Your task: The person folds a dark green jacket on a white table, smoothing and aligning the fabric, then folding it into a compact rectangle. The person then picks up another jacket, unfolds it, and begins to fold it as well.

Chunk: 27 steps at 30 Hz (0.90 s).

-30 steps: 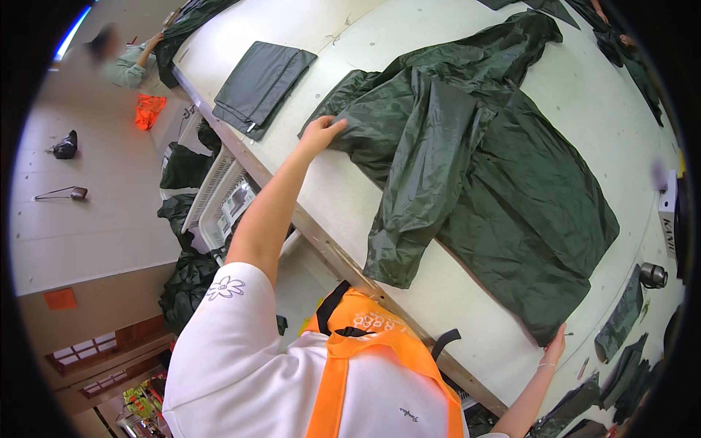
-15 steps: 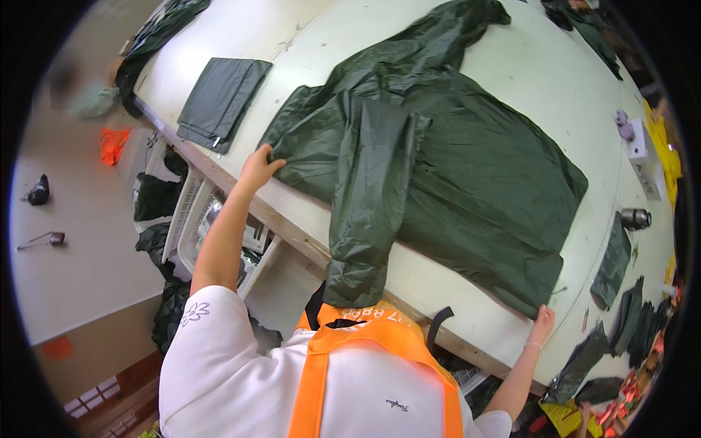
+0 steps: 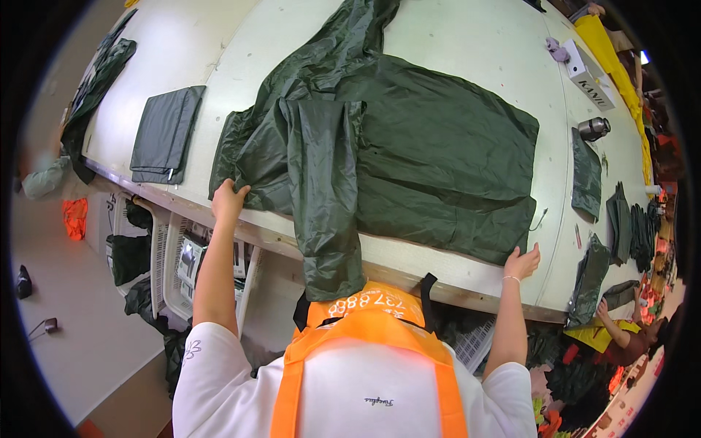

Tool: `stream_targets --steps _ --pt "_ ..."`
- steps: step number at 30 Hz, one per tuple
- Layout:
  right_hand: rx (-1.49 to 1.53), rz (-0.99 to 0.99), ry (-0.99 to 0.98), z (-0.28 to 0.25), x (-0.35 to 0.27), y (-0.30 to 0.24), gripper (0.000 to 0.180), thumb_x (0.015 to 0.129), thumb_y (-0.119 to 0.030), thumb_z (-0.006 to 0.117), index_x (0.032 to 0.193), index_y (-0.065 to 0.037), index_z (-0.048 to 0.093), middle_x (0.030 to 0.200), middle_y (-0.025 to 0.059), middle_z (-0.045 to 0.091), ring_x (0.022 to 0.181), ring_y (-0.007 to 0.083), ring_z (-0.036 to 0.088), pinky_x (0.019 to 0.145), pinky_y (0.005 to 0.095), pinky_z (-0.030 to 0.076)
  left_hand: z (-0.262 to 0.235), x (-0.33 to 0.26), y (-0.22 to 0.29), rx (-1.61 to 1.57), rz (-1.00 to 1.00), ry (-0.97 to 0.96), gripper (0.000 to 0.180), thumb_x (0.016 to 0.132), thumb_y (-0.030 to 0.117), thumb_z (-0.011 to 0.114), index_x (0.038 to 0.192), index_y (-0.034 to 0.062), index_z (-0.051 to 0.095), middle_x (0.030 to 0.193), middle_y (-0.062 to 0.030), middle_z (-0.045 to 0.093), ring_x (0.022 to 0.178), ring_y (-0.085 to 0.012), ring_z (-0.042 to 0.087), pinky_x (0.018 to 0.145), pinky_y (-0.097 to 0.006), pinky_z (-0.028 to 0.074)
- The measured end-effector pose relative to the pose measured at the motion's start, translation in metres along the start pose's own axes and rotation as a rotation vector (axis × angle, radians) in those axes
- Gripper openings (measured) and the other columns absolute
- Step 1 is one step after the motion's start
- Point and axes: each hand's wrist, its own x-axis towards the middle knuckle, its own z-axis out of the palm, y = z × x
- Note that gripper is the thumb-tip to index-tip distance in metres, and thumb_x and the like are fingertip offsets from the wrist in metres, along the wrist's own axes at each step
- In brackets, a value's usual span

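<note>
Thumb and fingers of left hand [image 3: 228, 206] are parted slightly at left edge of jacket [image 3: 445, 160]; whether fabric is pinched cannot be told. Right hand [image 3: 521, 263] is held loosely spread by hem corner. Thin, shiny, creased, dark green jacket is laid along front edge of worktop [image 3: 467, 36], one sleeve [image 3: 325, 197] draped over. Flat, folded rectangular cloth [image 3: 165, 131] is placed left.

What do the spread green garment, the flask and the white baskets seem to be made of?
Garment: probably coated synthetic fabric, slightly glossy, given its creases and pale sheen. Flask: likely polished metal, from its bright reflections. Baskets: apparently moulded plastic; slotted white walls suggest it, though the finish is unclear.
</note>
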Motion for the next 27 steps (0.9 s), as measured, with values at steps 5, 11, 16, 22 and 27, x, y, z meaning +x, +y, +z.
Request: stream_targets --steps 5,11,16,22,27 --pt "1.203 -0.033 -0.897 -0.085 -0.072 -0.182 0.023 0.091 -0.021 0.058 0.099 0.0 0.061 0.1 0.0093 0.064 0.091 0.0158 0.061 0.079 0.0308 0.05 -0.001 0.001 0.001 0.022 -0.013 0.023 0.044 0.073 0.044 0.071 0.095 0.0065 0.061 0.091 -0.0165 0.066 0.09 -0.0366 0.062 0.074 -0.045 0.048" --pt "0.896 -0.395 -1.337 -0.12 -0.185 -0.322 0.083 0.077 -0.025 0.066 0.137 0.012 0.023 0.119 0.0328 0.052 0.111 0.0422 0.053 0.098 0.0392 0.04 0.0 0.006 -0.008 -0.008 0.028 0.004 0.045 0.073 0.043 0.071 0.093 0.0048 0.059 0.093 -0.0173 0.065 0.09 -0.0375 0.06 0.072 -0.045 0.047" --pt "0.661 -0.562 -1.407 -0.101 -0.056 -0.255 0.052 0.066 -0.003 0.053 0.117 0.007 0.05 0.111 0.0253 0.059 0.106 0.0366 0.057 0.091 0.039 0.045 0.008 0.009 -0.017 -0.009 0.053 0.04 0.044 0.073 0.042 0.072 0.095 0.0056 0.06 0.095 -0.0171 0.064 0.091 -0.0376 0.06 0.073 -0.044 0.047" --pt "-0.009 -0.378 -1.081 -0.071 0.124 -0.103 0.044 0.078 -0.018 0.065 0.119 -0.003 0.058 0.115 0.0161 0.062 0.108 0.0332 0.057 0.093 0.0364 0.045 0.009 0.014 0.0 0.013 0.027 -0.038 0.03 0.076 0.028 0.066 0.095 0.0073 0.06 0.096 -0.0164 0.065 0.092 -0.0359 0.061 0.074 -0.043 0.048" --pt "0.284 -0.076 -0.391 -0.077 0.09 -0.088 0.064 0.081 -0.04 0.067 0.128 0.0 0.048 0.118 0.019 0.059 0.111 0.0305 0.056 0.094 0.0373 0.043 -0.009 0.02 -0.022 -0.036 0.293 -0.2 0.046 0.069 0.006 0.062 0.114 0.0072 0.054 0.104 -0.0174 0.063 0.099 -0.037 0.058 0.085 -0.042 0.046"
